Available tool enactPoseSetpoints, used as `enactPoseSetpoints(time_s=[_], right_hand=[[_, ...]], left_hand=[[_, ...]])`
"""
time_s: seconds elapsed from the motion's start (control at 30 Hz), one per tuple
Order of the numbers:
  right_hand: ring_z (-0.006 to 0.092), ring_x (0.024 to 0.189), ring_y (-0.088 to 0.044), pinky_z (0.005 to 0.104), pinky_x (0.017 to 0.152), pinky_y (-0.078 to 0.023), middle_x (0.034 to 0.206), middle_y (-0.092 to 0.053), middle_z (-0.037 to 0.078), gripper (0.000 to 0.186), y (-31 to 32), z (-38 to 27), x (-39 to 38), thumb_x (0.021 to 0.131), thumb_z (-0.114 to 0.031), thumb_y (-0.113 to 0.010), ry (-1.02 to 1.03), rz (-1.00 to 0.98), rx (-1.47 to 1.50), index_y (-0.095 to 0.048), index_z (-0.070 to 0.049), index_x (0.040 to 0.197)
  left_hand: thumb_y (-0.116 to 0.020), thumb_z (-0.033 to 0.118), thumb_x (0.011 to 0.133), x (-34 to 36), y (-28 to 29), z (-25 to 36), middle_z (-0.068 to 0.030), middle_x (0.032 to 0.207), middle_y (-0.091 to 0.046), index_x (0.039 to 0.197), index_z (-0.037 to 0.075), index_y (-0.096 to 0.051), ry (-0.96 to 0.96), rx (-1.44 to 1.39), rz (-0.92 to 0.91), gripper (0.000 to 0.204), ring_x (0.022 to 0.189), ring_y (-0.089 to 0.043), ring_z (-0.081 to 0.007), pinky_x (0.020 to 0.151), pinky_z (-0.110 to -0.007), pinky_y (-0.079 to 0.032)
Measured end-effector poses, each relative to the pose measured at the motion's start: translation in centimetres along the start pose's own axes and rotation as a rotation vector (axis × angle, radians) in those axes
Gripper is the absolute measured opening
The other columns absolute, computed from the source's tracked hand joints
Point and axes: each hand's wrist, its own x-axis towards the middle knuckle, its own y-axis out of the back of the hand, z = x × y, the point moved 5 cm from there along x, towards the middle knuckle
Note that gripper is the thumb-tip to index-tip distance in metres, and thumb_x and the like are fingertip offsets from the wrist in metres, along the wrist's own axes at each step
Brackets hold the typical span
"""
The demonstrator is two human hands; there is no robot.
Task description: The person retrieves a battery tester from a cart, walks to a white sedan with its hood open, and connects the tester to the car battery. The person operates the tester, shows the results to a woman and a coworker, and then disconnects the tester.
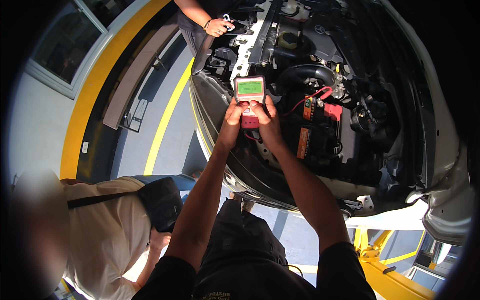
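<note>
A handheld battery tester point(251, 121) with a red and dark case and a lit green screen is held over the front edge of the open engine bay. My left hand point(233, 119) grips its left side, and my right hand point(267, 120) grips the right. Both thumbs rest on the keys below the screen. A red cable point(299, 104) runs to a red clamp point(326, 93) near the car battery point(320, 137), which has orange labels. Beside the clamp is a red terminal cover point(333, 111). A second clamp cannot be made out.
Across the car's front, another person's hand point(219, 27) holds a small pale object. At my left stands a person in a beige shirt point(107, 215) with a black bag point(161, 202). A black air hose point(305, 74) crosses the engine bay. A yellow metal arm point(392, 280) lies lower right.
</note>
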Motion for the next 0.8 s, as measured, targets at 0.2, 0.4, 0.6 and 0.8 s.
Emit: enactPoseSetpoints(time_s=[0.2,0.4,0.6,0.8], right_hand=[[0.0121,0.104,-0.063,0.0316,0.095,-0.049,0.111,-0.07,0.005,0.023,0.1,0.3,-0.1,0.107,-0.023,-0.064,-0.019,-0.002,0.036,-0.063,-0.006,0.122],[0.0135,0.103,-0.062,0.0326,0.096,-0.048,0.11,-0.069,0.005,0.027,0.2,-0.3,-0.2,0.109,-0.03,-0.062,-0.021,0.003,-0.021,-0.062,-0.005,0.121],[0.0145,0.102,-0.062,0.0329,0.095,-0.048,0.109,-0.068,0.006,0.03,0.1,-0.5,-0.2,0.11,-0.032,-0.059,0.007,-0.003,-0.067,-0.062,-0.004,0.12],[0.017,0.106,-0.063,0.0351,0.098,-0.049,0.114,-0.068,0.008,0.049,0.2,0.2,-0.1,0.116,-0.047,-0.045,-0.03,0.023,0.041,-0.063,-0.003,0.129]], left_hand=[[-0.054,0.03,0.107,0.0,-0.3,0.2,-0.0084,0.139,-0.064,0.153,0.006,-0.052,-0.03,0.0,-0.019,0.052,0.128,-0.061,-0.0171,0.115,-0.033,-0.043],[-0.055,0.03,0.108,0.1,-0.4,0.1,-0.0087,0.14,-0.065,0.153,0.006,-0.052,-0.024,-0.008,-0.023,0.052,0.128,-0.061,-0.0172,0.115,-0.033,-0.043],[-0.055,0.027,0.104,0.1,0.2,-0.7,-0.0087,0.14,-0.064,0.153,0.005,-0.052,-0.03,-0.041,-0.036,0.053,0.129,-0.061,-0.0178,0.116,-0.033,-0.042],[-0.054,0.028,0.101,0.0,1.4,-1.9,-0.0083,0.139,-0.064,0.153,0.003,-0.053,-0.003,-0.093,0.086,0.058,0.132,-0.058,-0.0194,0.118,-0.033,-0.039]])
